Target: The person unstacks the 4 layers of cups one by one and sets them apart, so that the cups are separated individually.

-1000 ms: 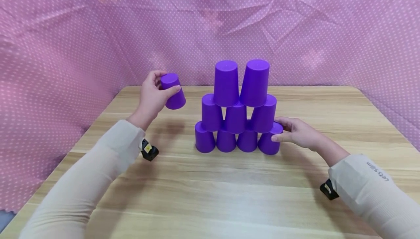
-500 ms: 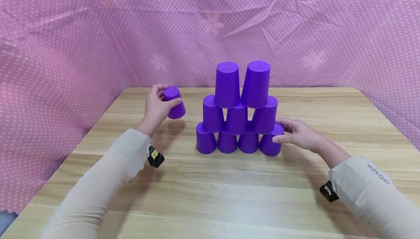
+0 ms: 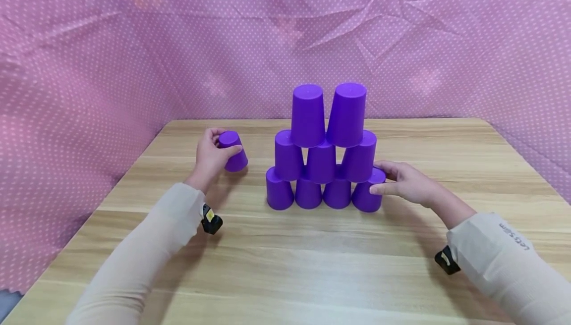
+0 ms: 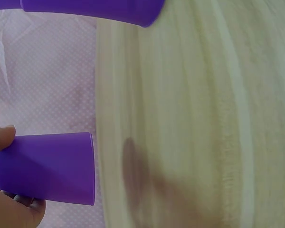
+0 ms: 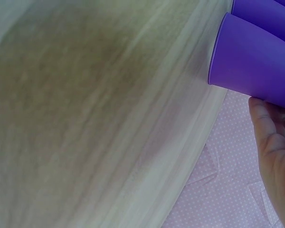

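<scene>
My left hand [image 3: 208, 156] grips a purple cup [image 3: 235, 159] between thumb and fingers, off to the left of a cup pyramid. This cup [image 4: 47, 166] is upside down, slightly tilted, and its shadow lies apart from it in the left wrist view. The pyramid stands in rows of upturned purple cups, with two cups at the top, a left one [image 3: 308, 117] and a right one [image 3: 347, 116]. At the lower right, my right hand [image 3: 412, 184] holds the end cup [image 3: 365, 198] of the bottom row, thumb in front and fingers partly hidden behind.
All the stacked cups stand on a pale wooden table [image 3: 285, 260]. A pink dotted cloth [image 3: 250, 42] hangs behind the table and along both sides. A small black device hangs under the left cuff [image 3: 183, 203], and another under the right cuff [image 3: 473, 236].
My left hand has brought its cup lower, towards the table, and a little nearer to me. The right hand and the stacked cups have stayed in place.
</scene>
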The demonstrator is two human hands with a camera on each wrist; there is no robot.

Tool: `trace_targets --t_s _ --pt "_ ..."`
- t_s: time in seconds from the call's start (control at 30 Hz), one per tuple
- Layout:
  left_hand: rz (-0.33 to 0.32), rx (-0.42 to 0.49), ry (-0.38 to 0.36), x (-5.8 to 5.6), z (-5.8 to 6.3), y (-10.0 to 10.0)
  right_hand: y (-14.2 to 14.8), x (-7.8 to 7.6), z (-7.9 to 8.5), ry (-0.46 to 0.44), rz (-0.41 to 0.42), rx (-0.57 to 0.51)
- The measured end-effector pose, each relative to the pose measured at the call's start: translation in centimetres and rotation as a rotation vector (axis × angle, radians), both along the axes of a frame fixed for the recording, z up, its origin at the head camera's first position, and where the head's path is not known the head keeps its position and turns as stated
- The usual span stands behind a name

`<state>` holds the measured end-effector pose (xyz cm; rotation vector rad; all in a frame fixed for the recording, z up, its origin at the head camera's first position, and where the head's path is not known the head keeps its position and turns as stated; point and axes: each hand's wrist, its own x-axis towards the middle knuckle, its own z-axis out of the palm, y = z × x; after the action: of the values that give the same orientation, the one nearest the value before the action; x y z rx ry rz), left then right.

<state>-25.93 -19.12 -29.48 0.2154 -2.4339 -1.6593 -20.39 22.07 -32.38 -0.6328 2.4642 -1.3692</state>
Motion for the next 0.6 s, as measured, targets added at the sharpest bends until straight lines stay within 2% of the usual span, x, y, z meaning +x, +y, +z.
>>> trace_targets --t_s 0.13,0.4,0.6 --pt "0.010 0.020 -0.016 -0.1 -0.4 -0.2 -0.1 0.0 0.0 -0.003 -0.003 0.009" --pt "-0.076 0.031 -0.068 0.0 -0.6 -0.2 -0.2 -0.1 0.0 0.007 -0.007 0.019" --pt "-0.064 0.061 -0.085 -0.4 -1.3 -0.1 0.1 0.0 -0.1 0.010 -0.008 0.017"
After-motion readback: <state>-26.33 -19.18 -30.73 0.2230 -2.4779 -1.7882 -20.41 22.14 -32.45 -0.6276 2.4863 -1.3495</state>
